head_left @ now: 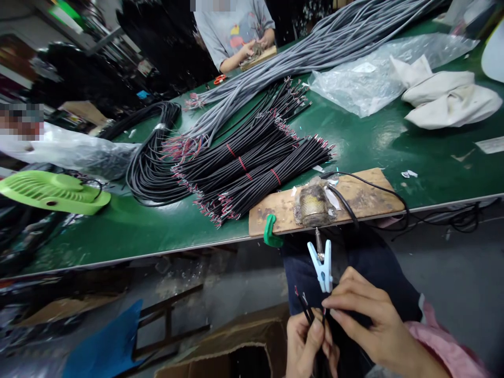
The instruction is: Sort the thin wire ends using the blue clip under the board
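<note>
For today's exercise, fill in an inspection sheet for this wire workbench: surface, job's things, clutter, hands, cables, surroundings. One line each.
Surface: green mat-covered bench, with a worn wooden board held at its front edge by a green clamp.
Job's things: thin black wire with stripped red-tipped ends; pale blue plastic clip hanging below the board.
Clutter: crumpled clear plastic bag, white cloth bundle, green handheld fan.
Hands: left hand and right hand both pinch the wire, below the bench edge.
Cables: tied bundles of black wires, grey cable lengths, black coil.
Surroundings: another person's hands working at the far side; cardboard box on the floor.
</note>
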